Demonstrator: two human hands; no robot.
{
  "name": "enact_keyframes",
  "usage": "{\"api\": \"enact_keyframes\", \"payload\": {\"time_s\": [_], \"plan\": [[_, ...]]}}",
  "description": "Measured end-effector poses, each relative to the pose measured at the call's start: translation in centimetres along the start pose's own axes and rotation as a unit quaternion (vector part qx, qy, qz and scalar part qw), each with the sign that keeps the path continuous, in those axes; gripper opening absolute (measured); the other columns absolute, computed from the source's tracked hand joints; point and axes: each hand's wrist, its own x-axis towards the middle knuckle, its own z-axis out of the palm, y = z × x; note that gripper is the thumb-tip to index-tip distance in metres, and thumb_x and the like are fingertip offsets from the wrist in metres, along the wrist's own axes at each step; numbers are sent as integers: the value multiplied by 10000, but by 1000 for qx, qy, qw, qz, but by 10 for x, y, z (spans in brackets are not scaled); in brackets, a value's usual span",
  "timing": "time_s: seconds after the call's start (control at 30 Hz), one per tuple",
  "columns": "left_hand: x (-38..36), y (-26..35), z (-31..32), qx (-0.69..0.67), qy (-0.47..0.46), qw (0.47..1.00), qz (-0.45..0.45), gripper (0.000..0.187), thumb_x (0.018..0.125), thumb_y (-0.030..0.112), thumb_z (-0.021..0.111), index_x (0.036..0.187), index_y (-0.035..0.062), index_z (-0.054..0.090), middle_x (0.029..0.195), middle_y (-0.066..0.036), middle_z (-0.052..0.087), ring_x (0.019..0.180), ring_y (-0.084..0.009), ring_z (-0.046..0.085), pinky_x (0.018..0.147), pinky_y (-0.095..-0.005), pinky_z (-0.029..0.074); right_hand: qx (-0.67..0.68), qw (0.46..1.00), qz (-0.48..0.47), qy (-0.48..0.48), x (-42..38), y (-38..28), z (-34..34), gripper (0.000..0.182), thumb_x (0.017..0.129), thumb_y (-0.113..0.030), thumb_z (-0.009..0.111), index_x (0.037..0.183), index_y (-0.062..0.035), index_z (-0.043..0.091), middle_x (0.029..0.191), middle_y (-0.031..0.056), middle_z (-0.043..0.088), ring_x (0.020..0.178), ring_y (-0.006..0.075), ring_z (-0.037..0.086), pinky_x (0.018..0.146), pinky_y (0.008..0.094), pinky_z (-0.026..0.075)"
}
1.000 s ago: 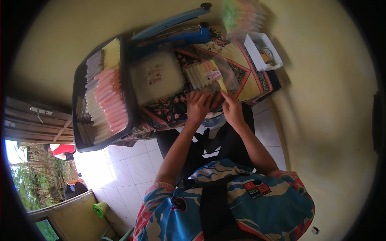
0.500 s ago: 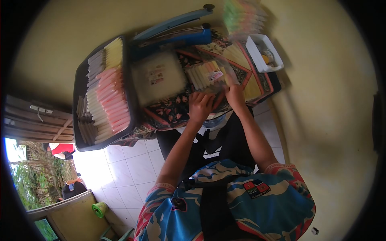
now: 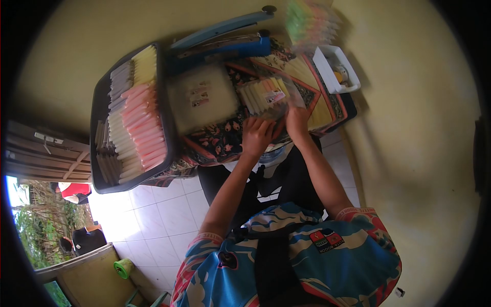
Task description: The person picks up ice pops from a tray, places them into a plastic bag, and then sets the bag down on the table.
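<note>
A clear plastic bag (image 3: 266, 95) lies on the patterned cloth in front of me. It holds a row of wrapped sticks in grey, pink and yellow, with a small printed label on top. My left hand (image 3: 257, 136) is closed at the bag's near edge, fingers curled. At the right end of the bag, my right hand (image 3: 297, 122) pinches the loose plastic; its fingertips are partly hidden. Left of the bag sits a stack of clear flat bags (image 3: 202, 100) with printed labels.
A black tray (image 3: 170, 148) of yellow, grey, white and pink sticks stands at the left. Behind are blue long-armed sealers (image 3: 225, 48). A white box (image 3: 332, 66) with small items and a pile of filled bags (image 3: 311, 25) are at the back right. People are outside the doorway.
My right hand has shifted slightly along the bag's right end, its fingers more closed. The left hand stays by the near edge. The view has shifted a little, and a person outside has moved.
</note>
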Motion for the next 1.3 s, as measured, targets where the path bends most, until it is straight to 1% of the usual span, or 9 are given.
{"api": "enact_keyframes", "payload": {"time_s": [0.1, 0.2, 0.4, 0.6, 0.7, 0.8, 0.9, 1.1, 1.3], "plan": [[-2, -1, 1, -7, 4, 1000, -2, 93, 749, 73, 751, 820, 86, 693, 767, -53, 633, 786, -264, 597, 750, -399, 452, 0, 989, 123, -86, 5, -24, -10, 417, 849, 35, 508, 1266, 63, 510, 979, 321, 625, 982, 436, 623, 798, 493, 489], [-3, -3, 2, -10, 3, 1000, 2, 89, 750, 77, 746, 818, 86, 689, 768, -47, 633, 787, -261, 594, 754, -400, 453, -18, 1000, 0, 18, 1, -2, 15, 497, 854, 32, 521, 1345, 58, 447, 1117, 340, 581, 1102, 444, 566, 897, 493, 462], [-3, -4, 4, -10, -1, 1000, 5, 85, 755, 86, 736, 820, 86, 681, 779, -43, 632, 795, -259, 589, 763, -400, 451, -1, 999, 41, -10, 9, 10, 21, 493, 847, 9, 558, 1329, 58, 469, 1285, 305, 509, 1144, 448, 533, 955, 478, 440], [-2, -2, 3, -7, -3, 1000, 3, 99, 754, 80, 745, 838, 91, 693, 778, -47, 636, 787, -258, 598, 753, -398, 454, 35, 994, -37, 98, 14, 14, 24, 297, 880, -55, 580, 1168, 5, 620, 1109, 269, 615, 1026, 451, 587, 861, 467, 475], [-1, -1, 2, -9, -2, 1000, 7, 108, 755, 83, 744, 850, 95, 696, 780, -46, 634, 791, -258, 598, 754, -397, 453, 60, 991, -15, 116, 12, 0, 13, 280, 884, -52, 570, 1155, -17, 635, 1043, 251, 642, 962, 443, 613, 800, 473, 491], [0, -1, 2, -10, -1, 1000, 10, 116, 755, 87, 743, 862, 100, 699, 781, -44, 633, 794, -258, 597, 757, -395, 452, 4, 997, 77, 28, 8, -4, 10, 242, 869, -17, 532, 1095, -13, 617, 991, 237, 633, 920, 425, 613, 770, 468, 494], [-3, -2, 3, -5, -11, 1000, 11, 116, 762, 94, 732, 872, 100, 694, 805, -43, 635, 806, -260, 594, 770, -397, 449, 0, 997, 18, 81, 9, 6, 16, 223, 861, -14, 536, 1068, -18, 621, 918, 233, 643, 846, 422, 630, 714, 478, 497], [-3, -3, 3, -2, -19, 1000, 14, 112, 773, 97, 705, 882, 96, 680, 860, -42, 638, 831, -260, 586, 795, -403, 447, -26, 992, 78, 93, 8, 15, 27, 294, 841, -31, 566, 1115, -63, 670, 868, 249, 650, 799, 423, 636, 674, 488, 494], [-4, -3, 3, 0, -24, 1000, 16, 127, 762, 100, 715, 887, 102, 688, 884, -34, 646, 839, -258, 589, 794, -402, 449, -4, 993, 28, 117, 9, 10, 20, 310, 820, -35, 572, 1108, -77, 679, 810, 224, 656, 751, 416, 642, 636, 480, 489]]}}
